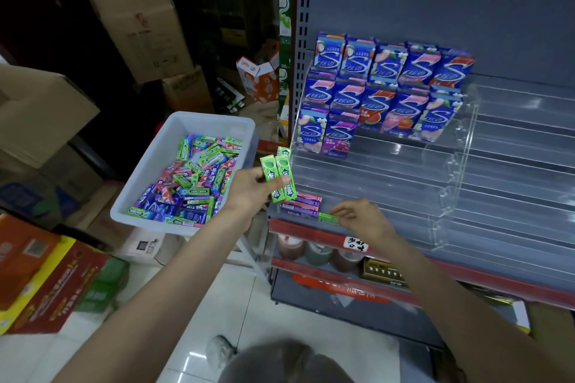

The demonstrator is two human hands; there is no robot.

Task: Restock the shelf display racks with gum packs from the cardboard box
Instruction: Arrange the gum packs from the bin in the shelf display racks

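My left hand [249, 188] holds two green gum packs [279, 174] upright, just left of the clear tiered display rack [451, 171]. My right hand [362, 218] pinches a single green gum pack [327, 217] lying flat on the rack's lowest tier. Beside it, to the left, lie pink and purple gum packs [300, 202]. A white plastic bin [146, 183] on the left holds several loose gum packs in green, purple and pink. The rack's upper tiers carry blue gum boxes [382, 93] marked with a large S.
The grey metal shelf upright [301, 9] stands left of the rack. Under the rack is a red-edged shelf [311, 230] with jars. Cardboard boxes [137, 15] pile up at the back left, red and yellow cartons [46, 283] sit on the floor at left.
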